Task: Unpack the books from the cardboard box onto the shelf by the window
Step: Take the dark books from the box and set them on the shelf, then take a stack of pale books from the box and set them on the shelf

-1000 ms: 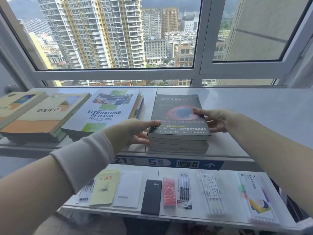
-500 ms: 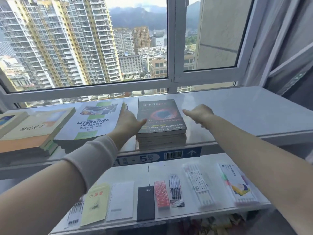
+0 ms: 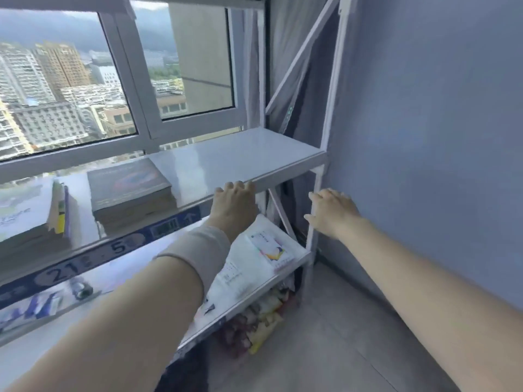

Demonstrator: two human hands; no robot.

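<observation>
A stack of dark-covered books [image 3: 128, 188] lies flat on the grey shelf [image 3: 240, 154] by the window. To its left sits a stack topped by a white-covered book [image 3: 25, 213], cut off by the frame edge. My left hand [image 3: 233, 206] hovers at the shelf's front edge, right of the dark stack, holding nothing, fingers loosely apart. Beyond the shelf's right post my right hand [image 3: 331, 212] is in the air with spread fingers and nothing in it. The cardboard box is out of view.
A lower shelf board [image 3: 254, 287] holds flat stationery packs [image 3: 268, 247]. Colourful packets [image 3: 260, 318] lie on the floor beneath it. A blue-grey wall [image 3: 424, 137] stands close on the right, and a curtain [image 3: 305, 80] hangs behind the shelf frame.
Both hands have let go of the dark stack and moved right, away from it. My view has swung right toward the wall and floor.
</observation>
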